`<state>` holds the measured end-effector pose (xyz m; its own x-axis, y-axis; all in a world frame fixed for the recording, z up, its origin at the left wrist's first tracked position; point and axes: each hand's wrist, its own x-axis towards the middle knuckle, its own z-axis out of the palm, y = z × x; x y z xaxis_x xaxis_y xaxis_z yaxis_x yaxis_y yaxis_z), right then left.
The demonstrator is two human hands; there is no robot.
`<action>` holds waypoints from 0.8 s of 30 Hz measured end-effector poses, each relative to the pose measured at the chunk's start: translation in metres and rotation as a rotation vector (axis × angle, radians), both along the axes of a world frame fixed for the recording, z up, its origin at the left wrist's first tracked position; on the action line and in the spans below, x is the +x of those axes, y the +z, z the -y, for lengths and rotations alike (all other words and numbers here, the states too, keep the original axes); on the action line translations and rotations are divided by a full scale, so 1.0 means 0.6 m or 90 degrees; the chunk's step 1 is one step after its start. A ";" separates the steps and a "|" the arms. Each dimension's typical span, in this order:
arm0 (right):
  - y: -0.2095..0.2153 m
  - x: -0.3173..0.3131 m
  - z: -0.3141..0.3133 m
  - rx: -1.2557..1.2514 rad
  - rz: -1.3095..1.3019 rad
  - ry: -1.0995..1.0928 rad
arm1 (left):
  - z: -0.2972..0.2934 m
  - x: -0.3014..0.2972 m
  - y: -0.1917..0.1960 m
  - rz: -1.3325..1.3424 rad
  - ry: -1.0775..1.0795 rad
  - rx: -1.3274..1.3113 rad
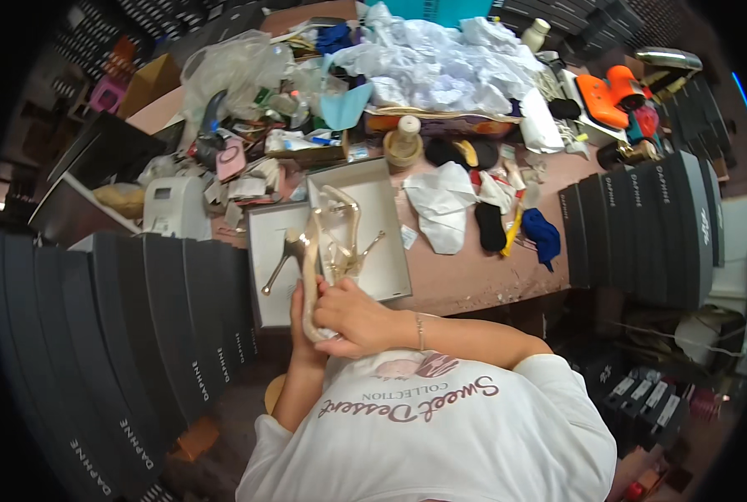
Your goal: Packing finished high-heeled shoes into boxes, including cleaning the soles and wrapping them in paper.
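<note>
Your L grip (301, 330) is closed on a beige & metallic-gold high-heeled sandal (310, 280), approx at its toe end; your R grip (350, 316) is on the same end from the R side, fingers curled, some tips hidden. The sandal runs fwd from both grips, slim metallic heel out to the L, over the near L part of an open grey cardboard shoebox w/ white inside (383, 201).

A second beige-gold high-heeled sandal (354, 227) lies in the box, just fwd & a bit R of your R grip. Box sits on the pinkish counter (474, 289).

Further fwd-R of the R grip: a crumpled white cloth or paper sheet (442, 205), then a blue fabric piece (542, 236). Well fwd: a big heap of crumpled white paper (440, 63). Fwd-L of the L grip: a white boxy device w/ small screen (173, 209). Dark grey boxes (152, 318) are stacked L of your L grip.
</note>
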<state>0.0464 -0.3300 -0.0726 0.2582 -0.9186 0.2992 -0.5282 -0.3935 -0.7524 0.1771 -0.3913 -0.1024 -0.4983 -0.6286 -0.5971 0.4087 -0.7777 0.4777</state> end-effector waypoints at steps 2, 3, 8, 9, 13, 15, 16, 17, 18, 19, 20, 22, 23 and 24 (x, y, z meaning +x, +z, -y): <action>0.001 -0.001 0.005 0.035 0.013 0.005 | 0.005 0.001 -0.002 0.005 0.000 0.021; 0.003 -0.007 0.006 0.049 0.024 0.006 | 0.019 0.012 -0.014 0.015 -0.016 0.029; -0.106 -0.203 -0.037 0.034 -0.046 -0.474 | 0.143 0.071 -0.133 0.221 -0.028 -0.238; -0.122 -0.265 -0.042 0.105 -0.086 -0.610 | 0.160 0.088 -0.165 0.289 -0.043 -0.326; -0.190 -0.394 -0.071 0.180 -0.355 -0.750 | 0.135 0.044 -0.121 0.345 -0.104 -0.477; -0.274 -0.438 -0.092 0.297 -0.382 -0.616 | 0.117 -0.017 -0.089 0.352 -0.152 -0.567; -0.283 -0.434 -0.082 0.256 -0.321 -0.640 | 0.098 -0.045 -0.072 0.279 -0.232 -0.456; -0.292 -0.420 -0.076 0.218 -0.261 -0.665 | 0.069 -0.073 -0.063 0.206 -0.314 -0.340; -0.264 -0.397 -0.075 0.216 -0.052 -0.683 | 0.038 -0.096 -0.067 0.173 -0.325 -0.296; -0.202 -0.365 -0.073 0.210 0.157 -0.684 | 0.011 -0.118 -0.075 0.142 -0.328 -0.251; -0.166 -0.344 -0.084 0.195 0.368 -0.687 | -0.011 -0.145 -0.084 0.170 -0.384 -0.364; -0.135 -0.309 -0.130 0.134 0.863 -0.605 | -0.031 -0.179 -0.089 0.229 -0.446 -0.600; -0.072 -0.285 -0.149 0.114 1.028 -0.578 | -0.032 -0.192 -0.090 0.255 -0.452 -0.722; -0.050 -0.273 -0.177 0.090 1.043 -0.572 | -0.031 -0.204 -0.087 0.273 -0.461 -0.847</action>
<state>-0.1175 -0.2238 -0.1023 -0.6809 -0.6363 -0.3627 0.6704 -0.3420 -0.6585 0.0545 -0.3730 -0.1545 -0.8603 -0.5097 -0.0025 -0.1897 0.3157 0.9297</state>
